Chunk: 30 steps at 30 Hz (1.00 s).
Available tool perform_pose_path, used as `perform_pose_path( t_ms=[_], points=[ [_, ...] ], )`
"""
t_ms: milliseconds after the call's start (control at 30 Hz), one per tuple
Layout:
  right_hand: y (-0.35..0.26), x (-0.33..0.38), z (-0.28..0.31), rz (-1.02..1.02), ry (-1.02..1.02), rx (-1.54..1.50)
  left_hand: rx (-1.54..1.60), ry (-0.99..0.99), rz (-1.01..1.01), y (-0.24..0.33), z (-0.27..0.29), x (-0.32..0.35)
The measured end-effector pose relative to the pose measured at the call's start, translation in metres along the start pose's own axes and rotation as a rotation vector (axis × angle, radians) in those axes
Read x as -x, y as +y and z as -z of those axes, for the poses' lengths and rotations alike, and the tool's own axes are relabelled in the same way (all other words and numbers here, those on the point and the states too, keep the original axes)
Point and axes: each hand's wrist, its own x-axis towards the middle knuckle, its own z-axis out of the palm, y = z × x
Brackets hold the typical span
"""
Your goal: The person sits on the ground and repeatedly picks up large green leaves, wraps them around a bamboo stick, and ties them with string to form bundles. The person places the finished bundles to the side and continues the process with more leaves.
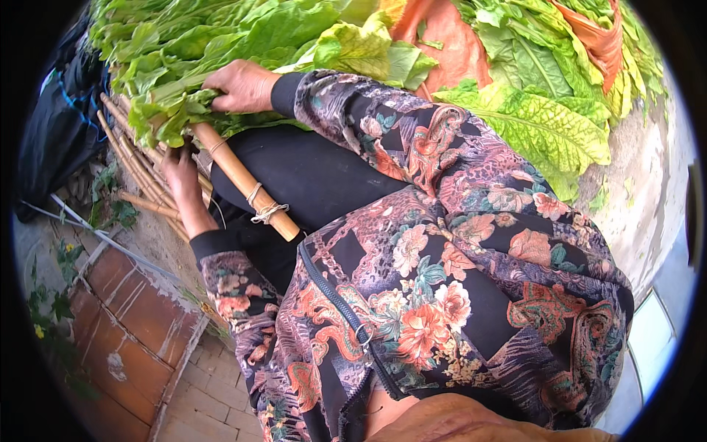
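Note:
Across my lap lies a bamboo pole [239,171], with white string [269,213] wound and knotted near its close end. Its far part disappears under a bunch of large green leaves [173,114], which look like tobacco leaves. My right hand [241,86] lies over the stem ends of this bunch, its fingers closed on them and partly hidden. Below the bunch, left of the pole, my left hand [183,177] reaches up; its fingertips are hidden under the leaves, so its grip does not show.
More broad green and yellowing leaves [530,132] are heaped at the far side, with reddish-orange cloth or sheeting [444,46] among them. Several bamboo poles [136,158] lie at the left beside a black plastic sheet [55,140]. Brown tiles [129,324] cover the lower left.

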Motion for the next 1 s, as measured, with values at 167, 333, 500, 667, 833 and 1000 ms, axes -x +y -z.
perform_pose_path(
  t_ms=[167, 333, 500, 667, 833, 1000],
  points=[
    [0.014, 0.116, 0.066, 0.394, 0.501, 0.335, 0.444, -0.165, 0.191, 0.088, 0.022, 0.088],
    [0.152, 0.317, 0.123, -0.414, 0.216, 0.766, 0.462, -0.121, 0.037, 0.147, -0.047, 0.101],
    [0.180, 0.402, 0.098, -0.536, -0.304, 1.223, 0.073, -0.051, -0.116, 0.142, -0.081, 0.087],
    [0.184, 0.390, 0.131, -0.739, -0.459, 1.047, -0.029, -0.043, -0.068, 0.135, -0.072, 0.088],
    [0.207, 0.403, 0.162, -0.884, -0.327, 0.939, 0.008, -0.038, -0.106, 0.132, -0.069, 0.087],
    [0.171, 0.369, 0.225, -0.859, 0.346, 0.898, 0.113, -0.016, -0.052, 0.134, -0.070, 0.088]
  ],
)
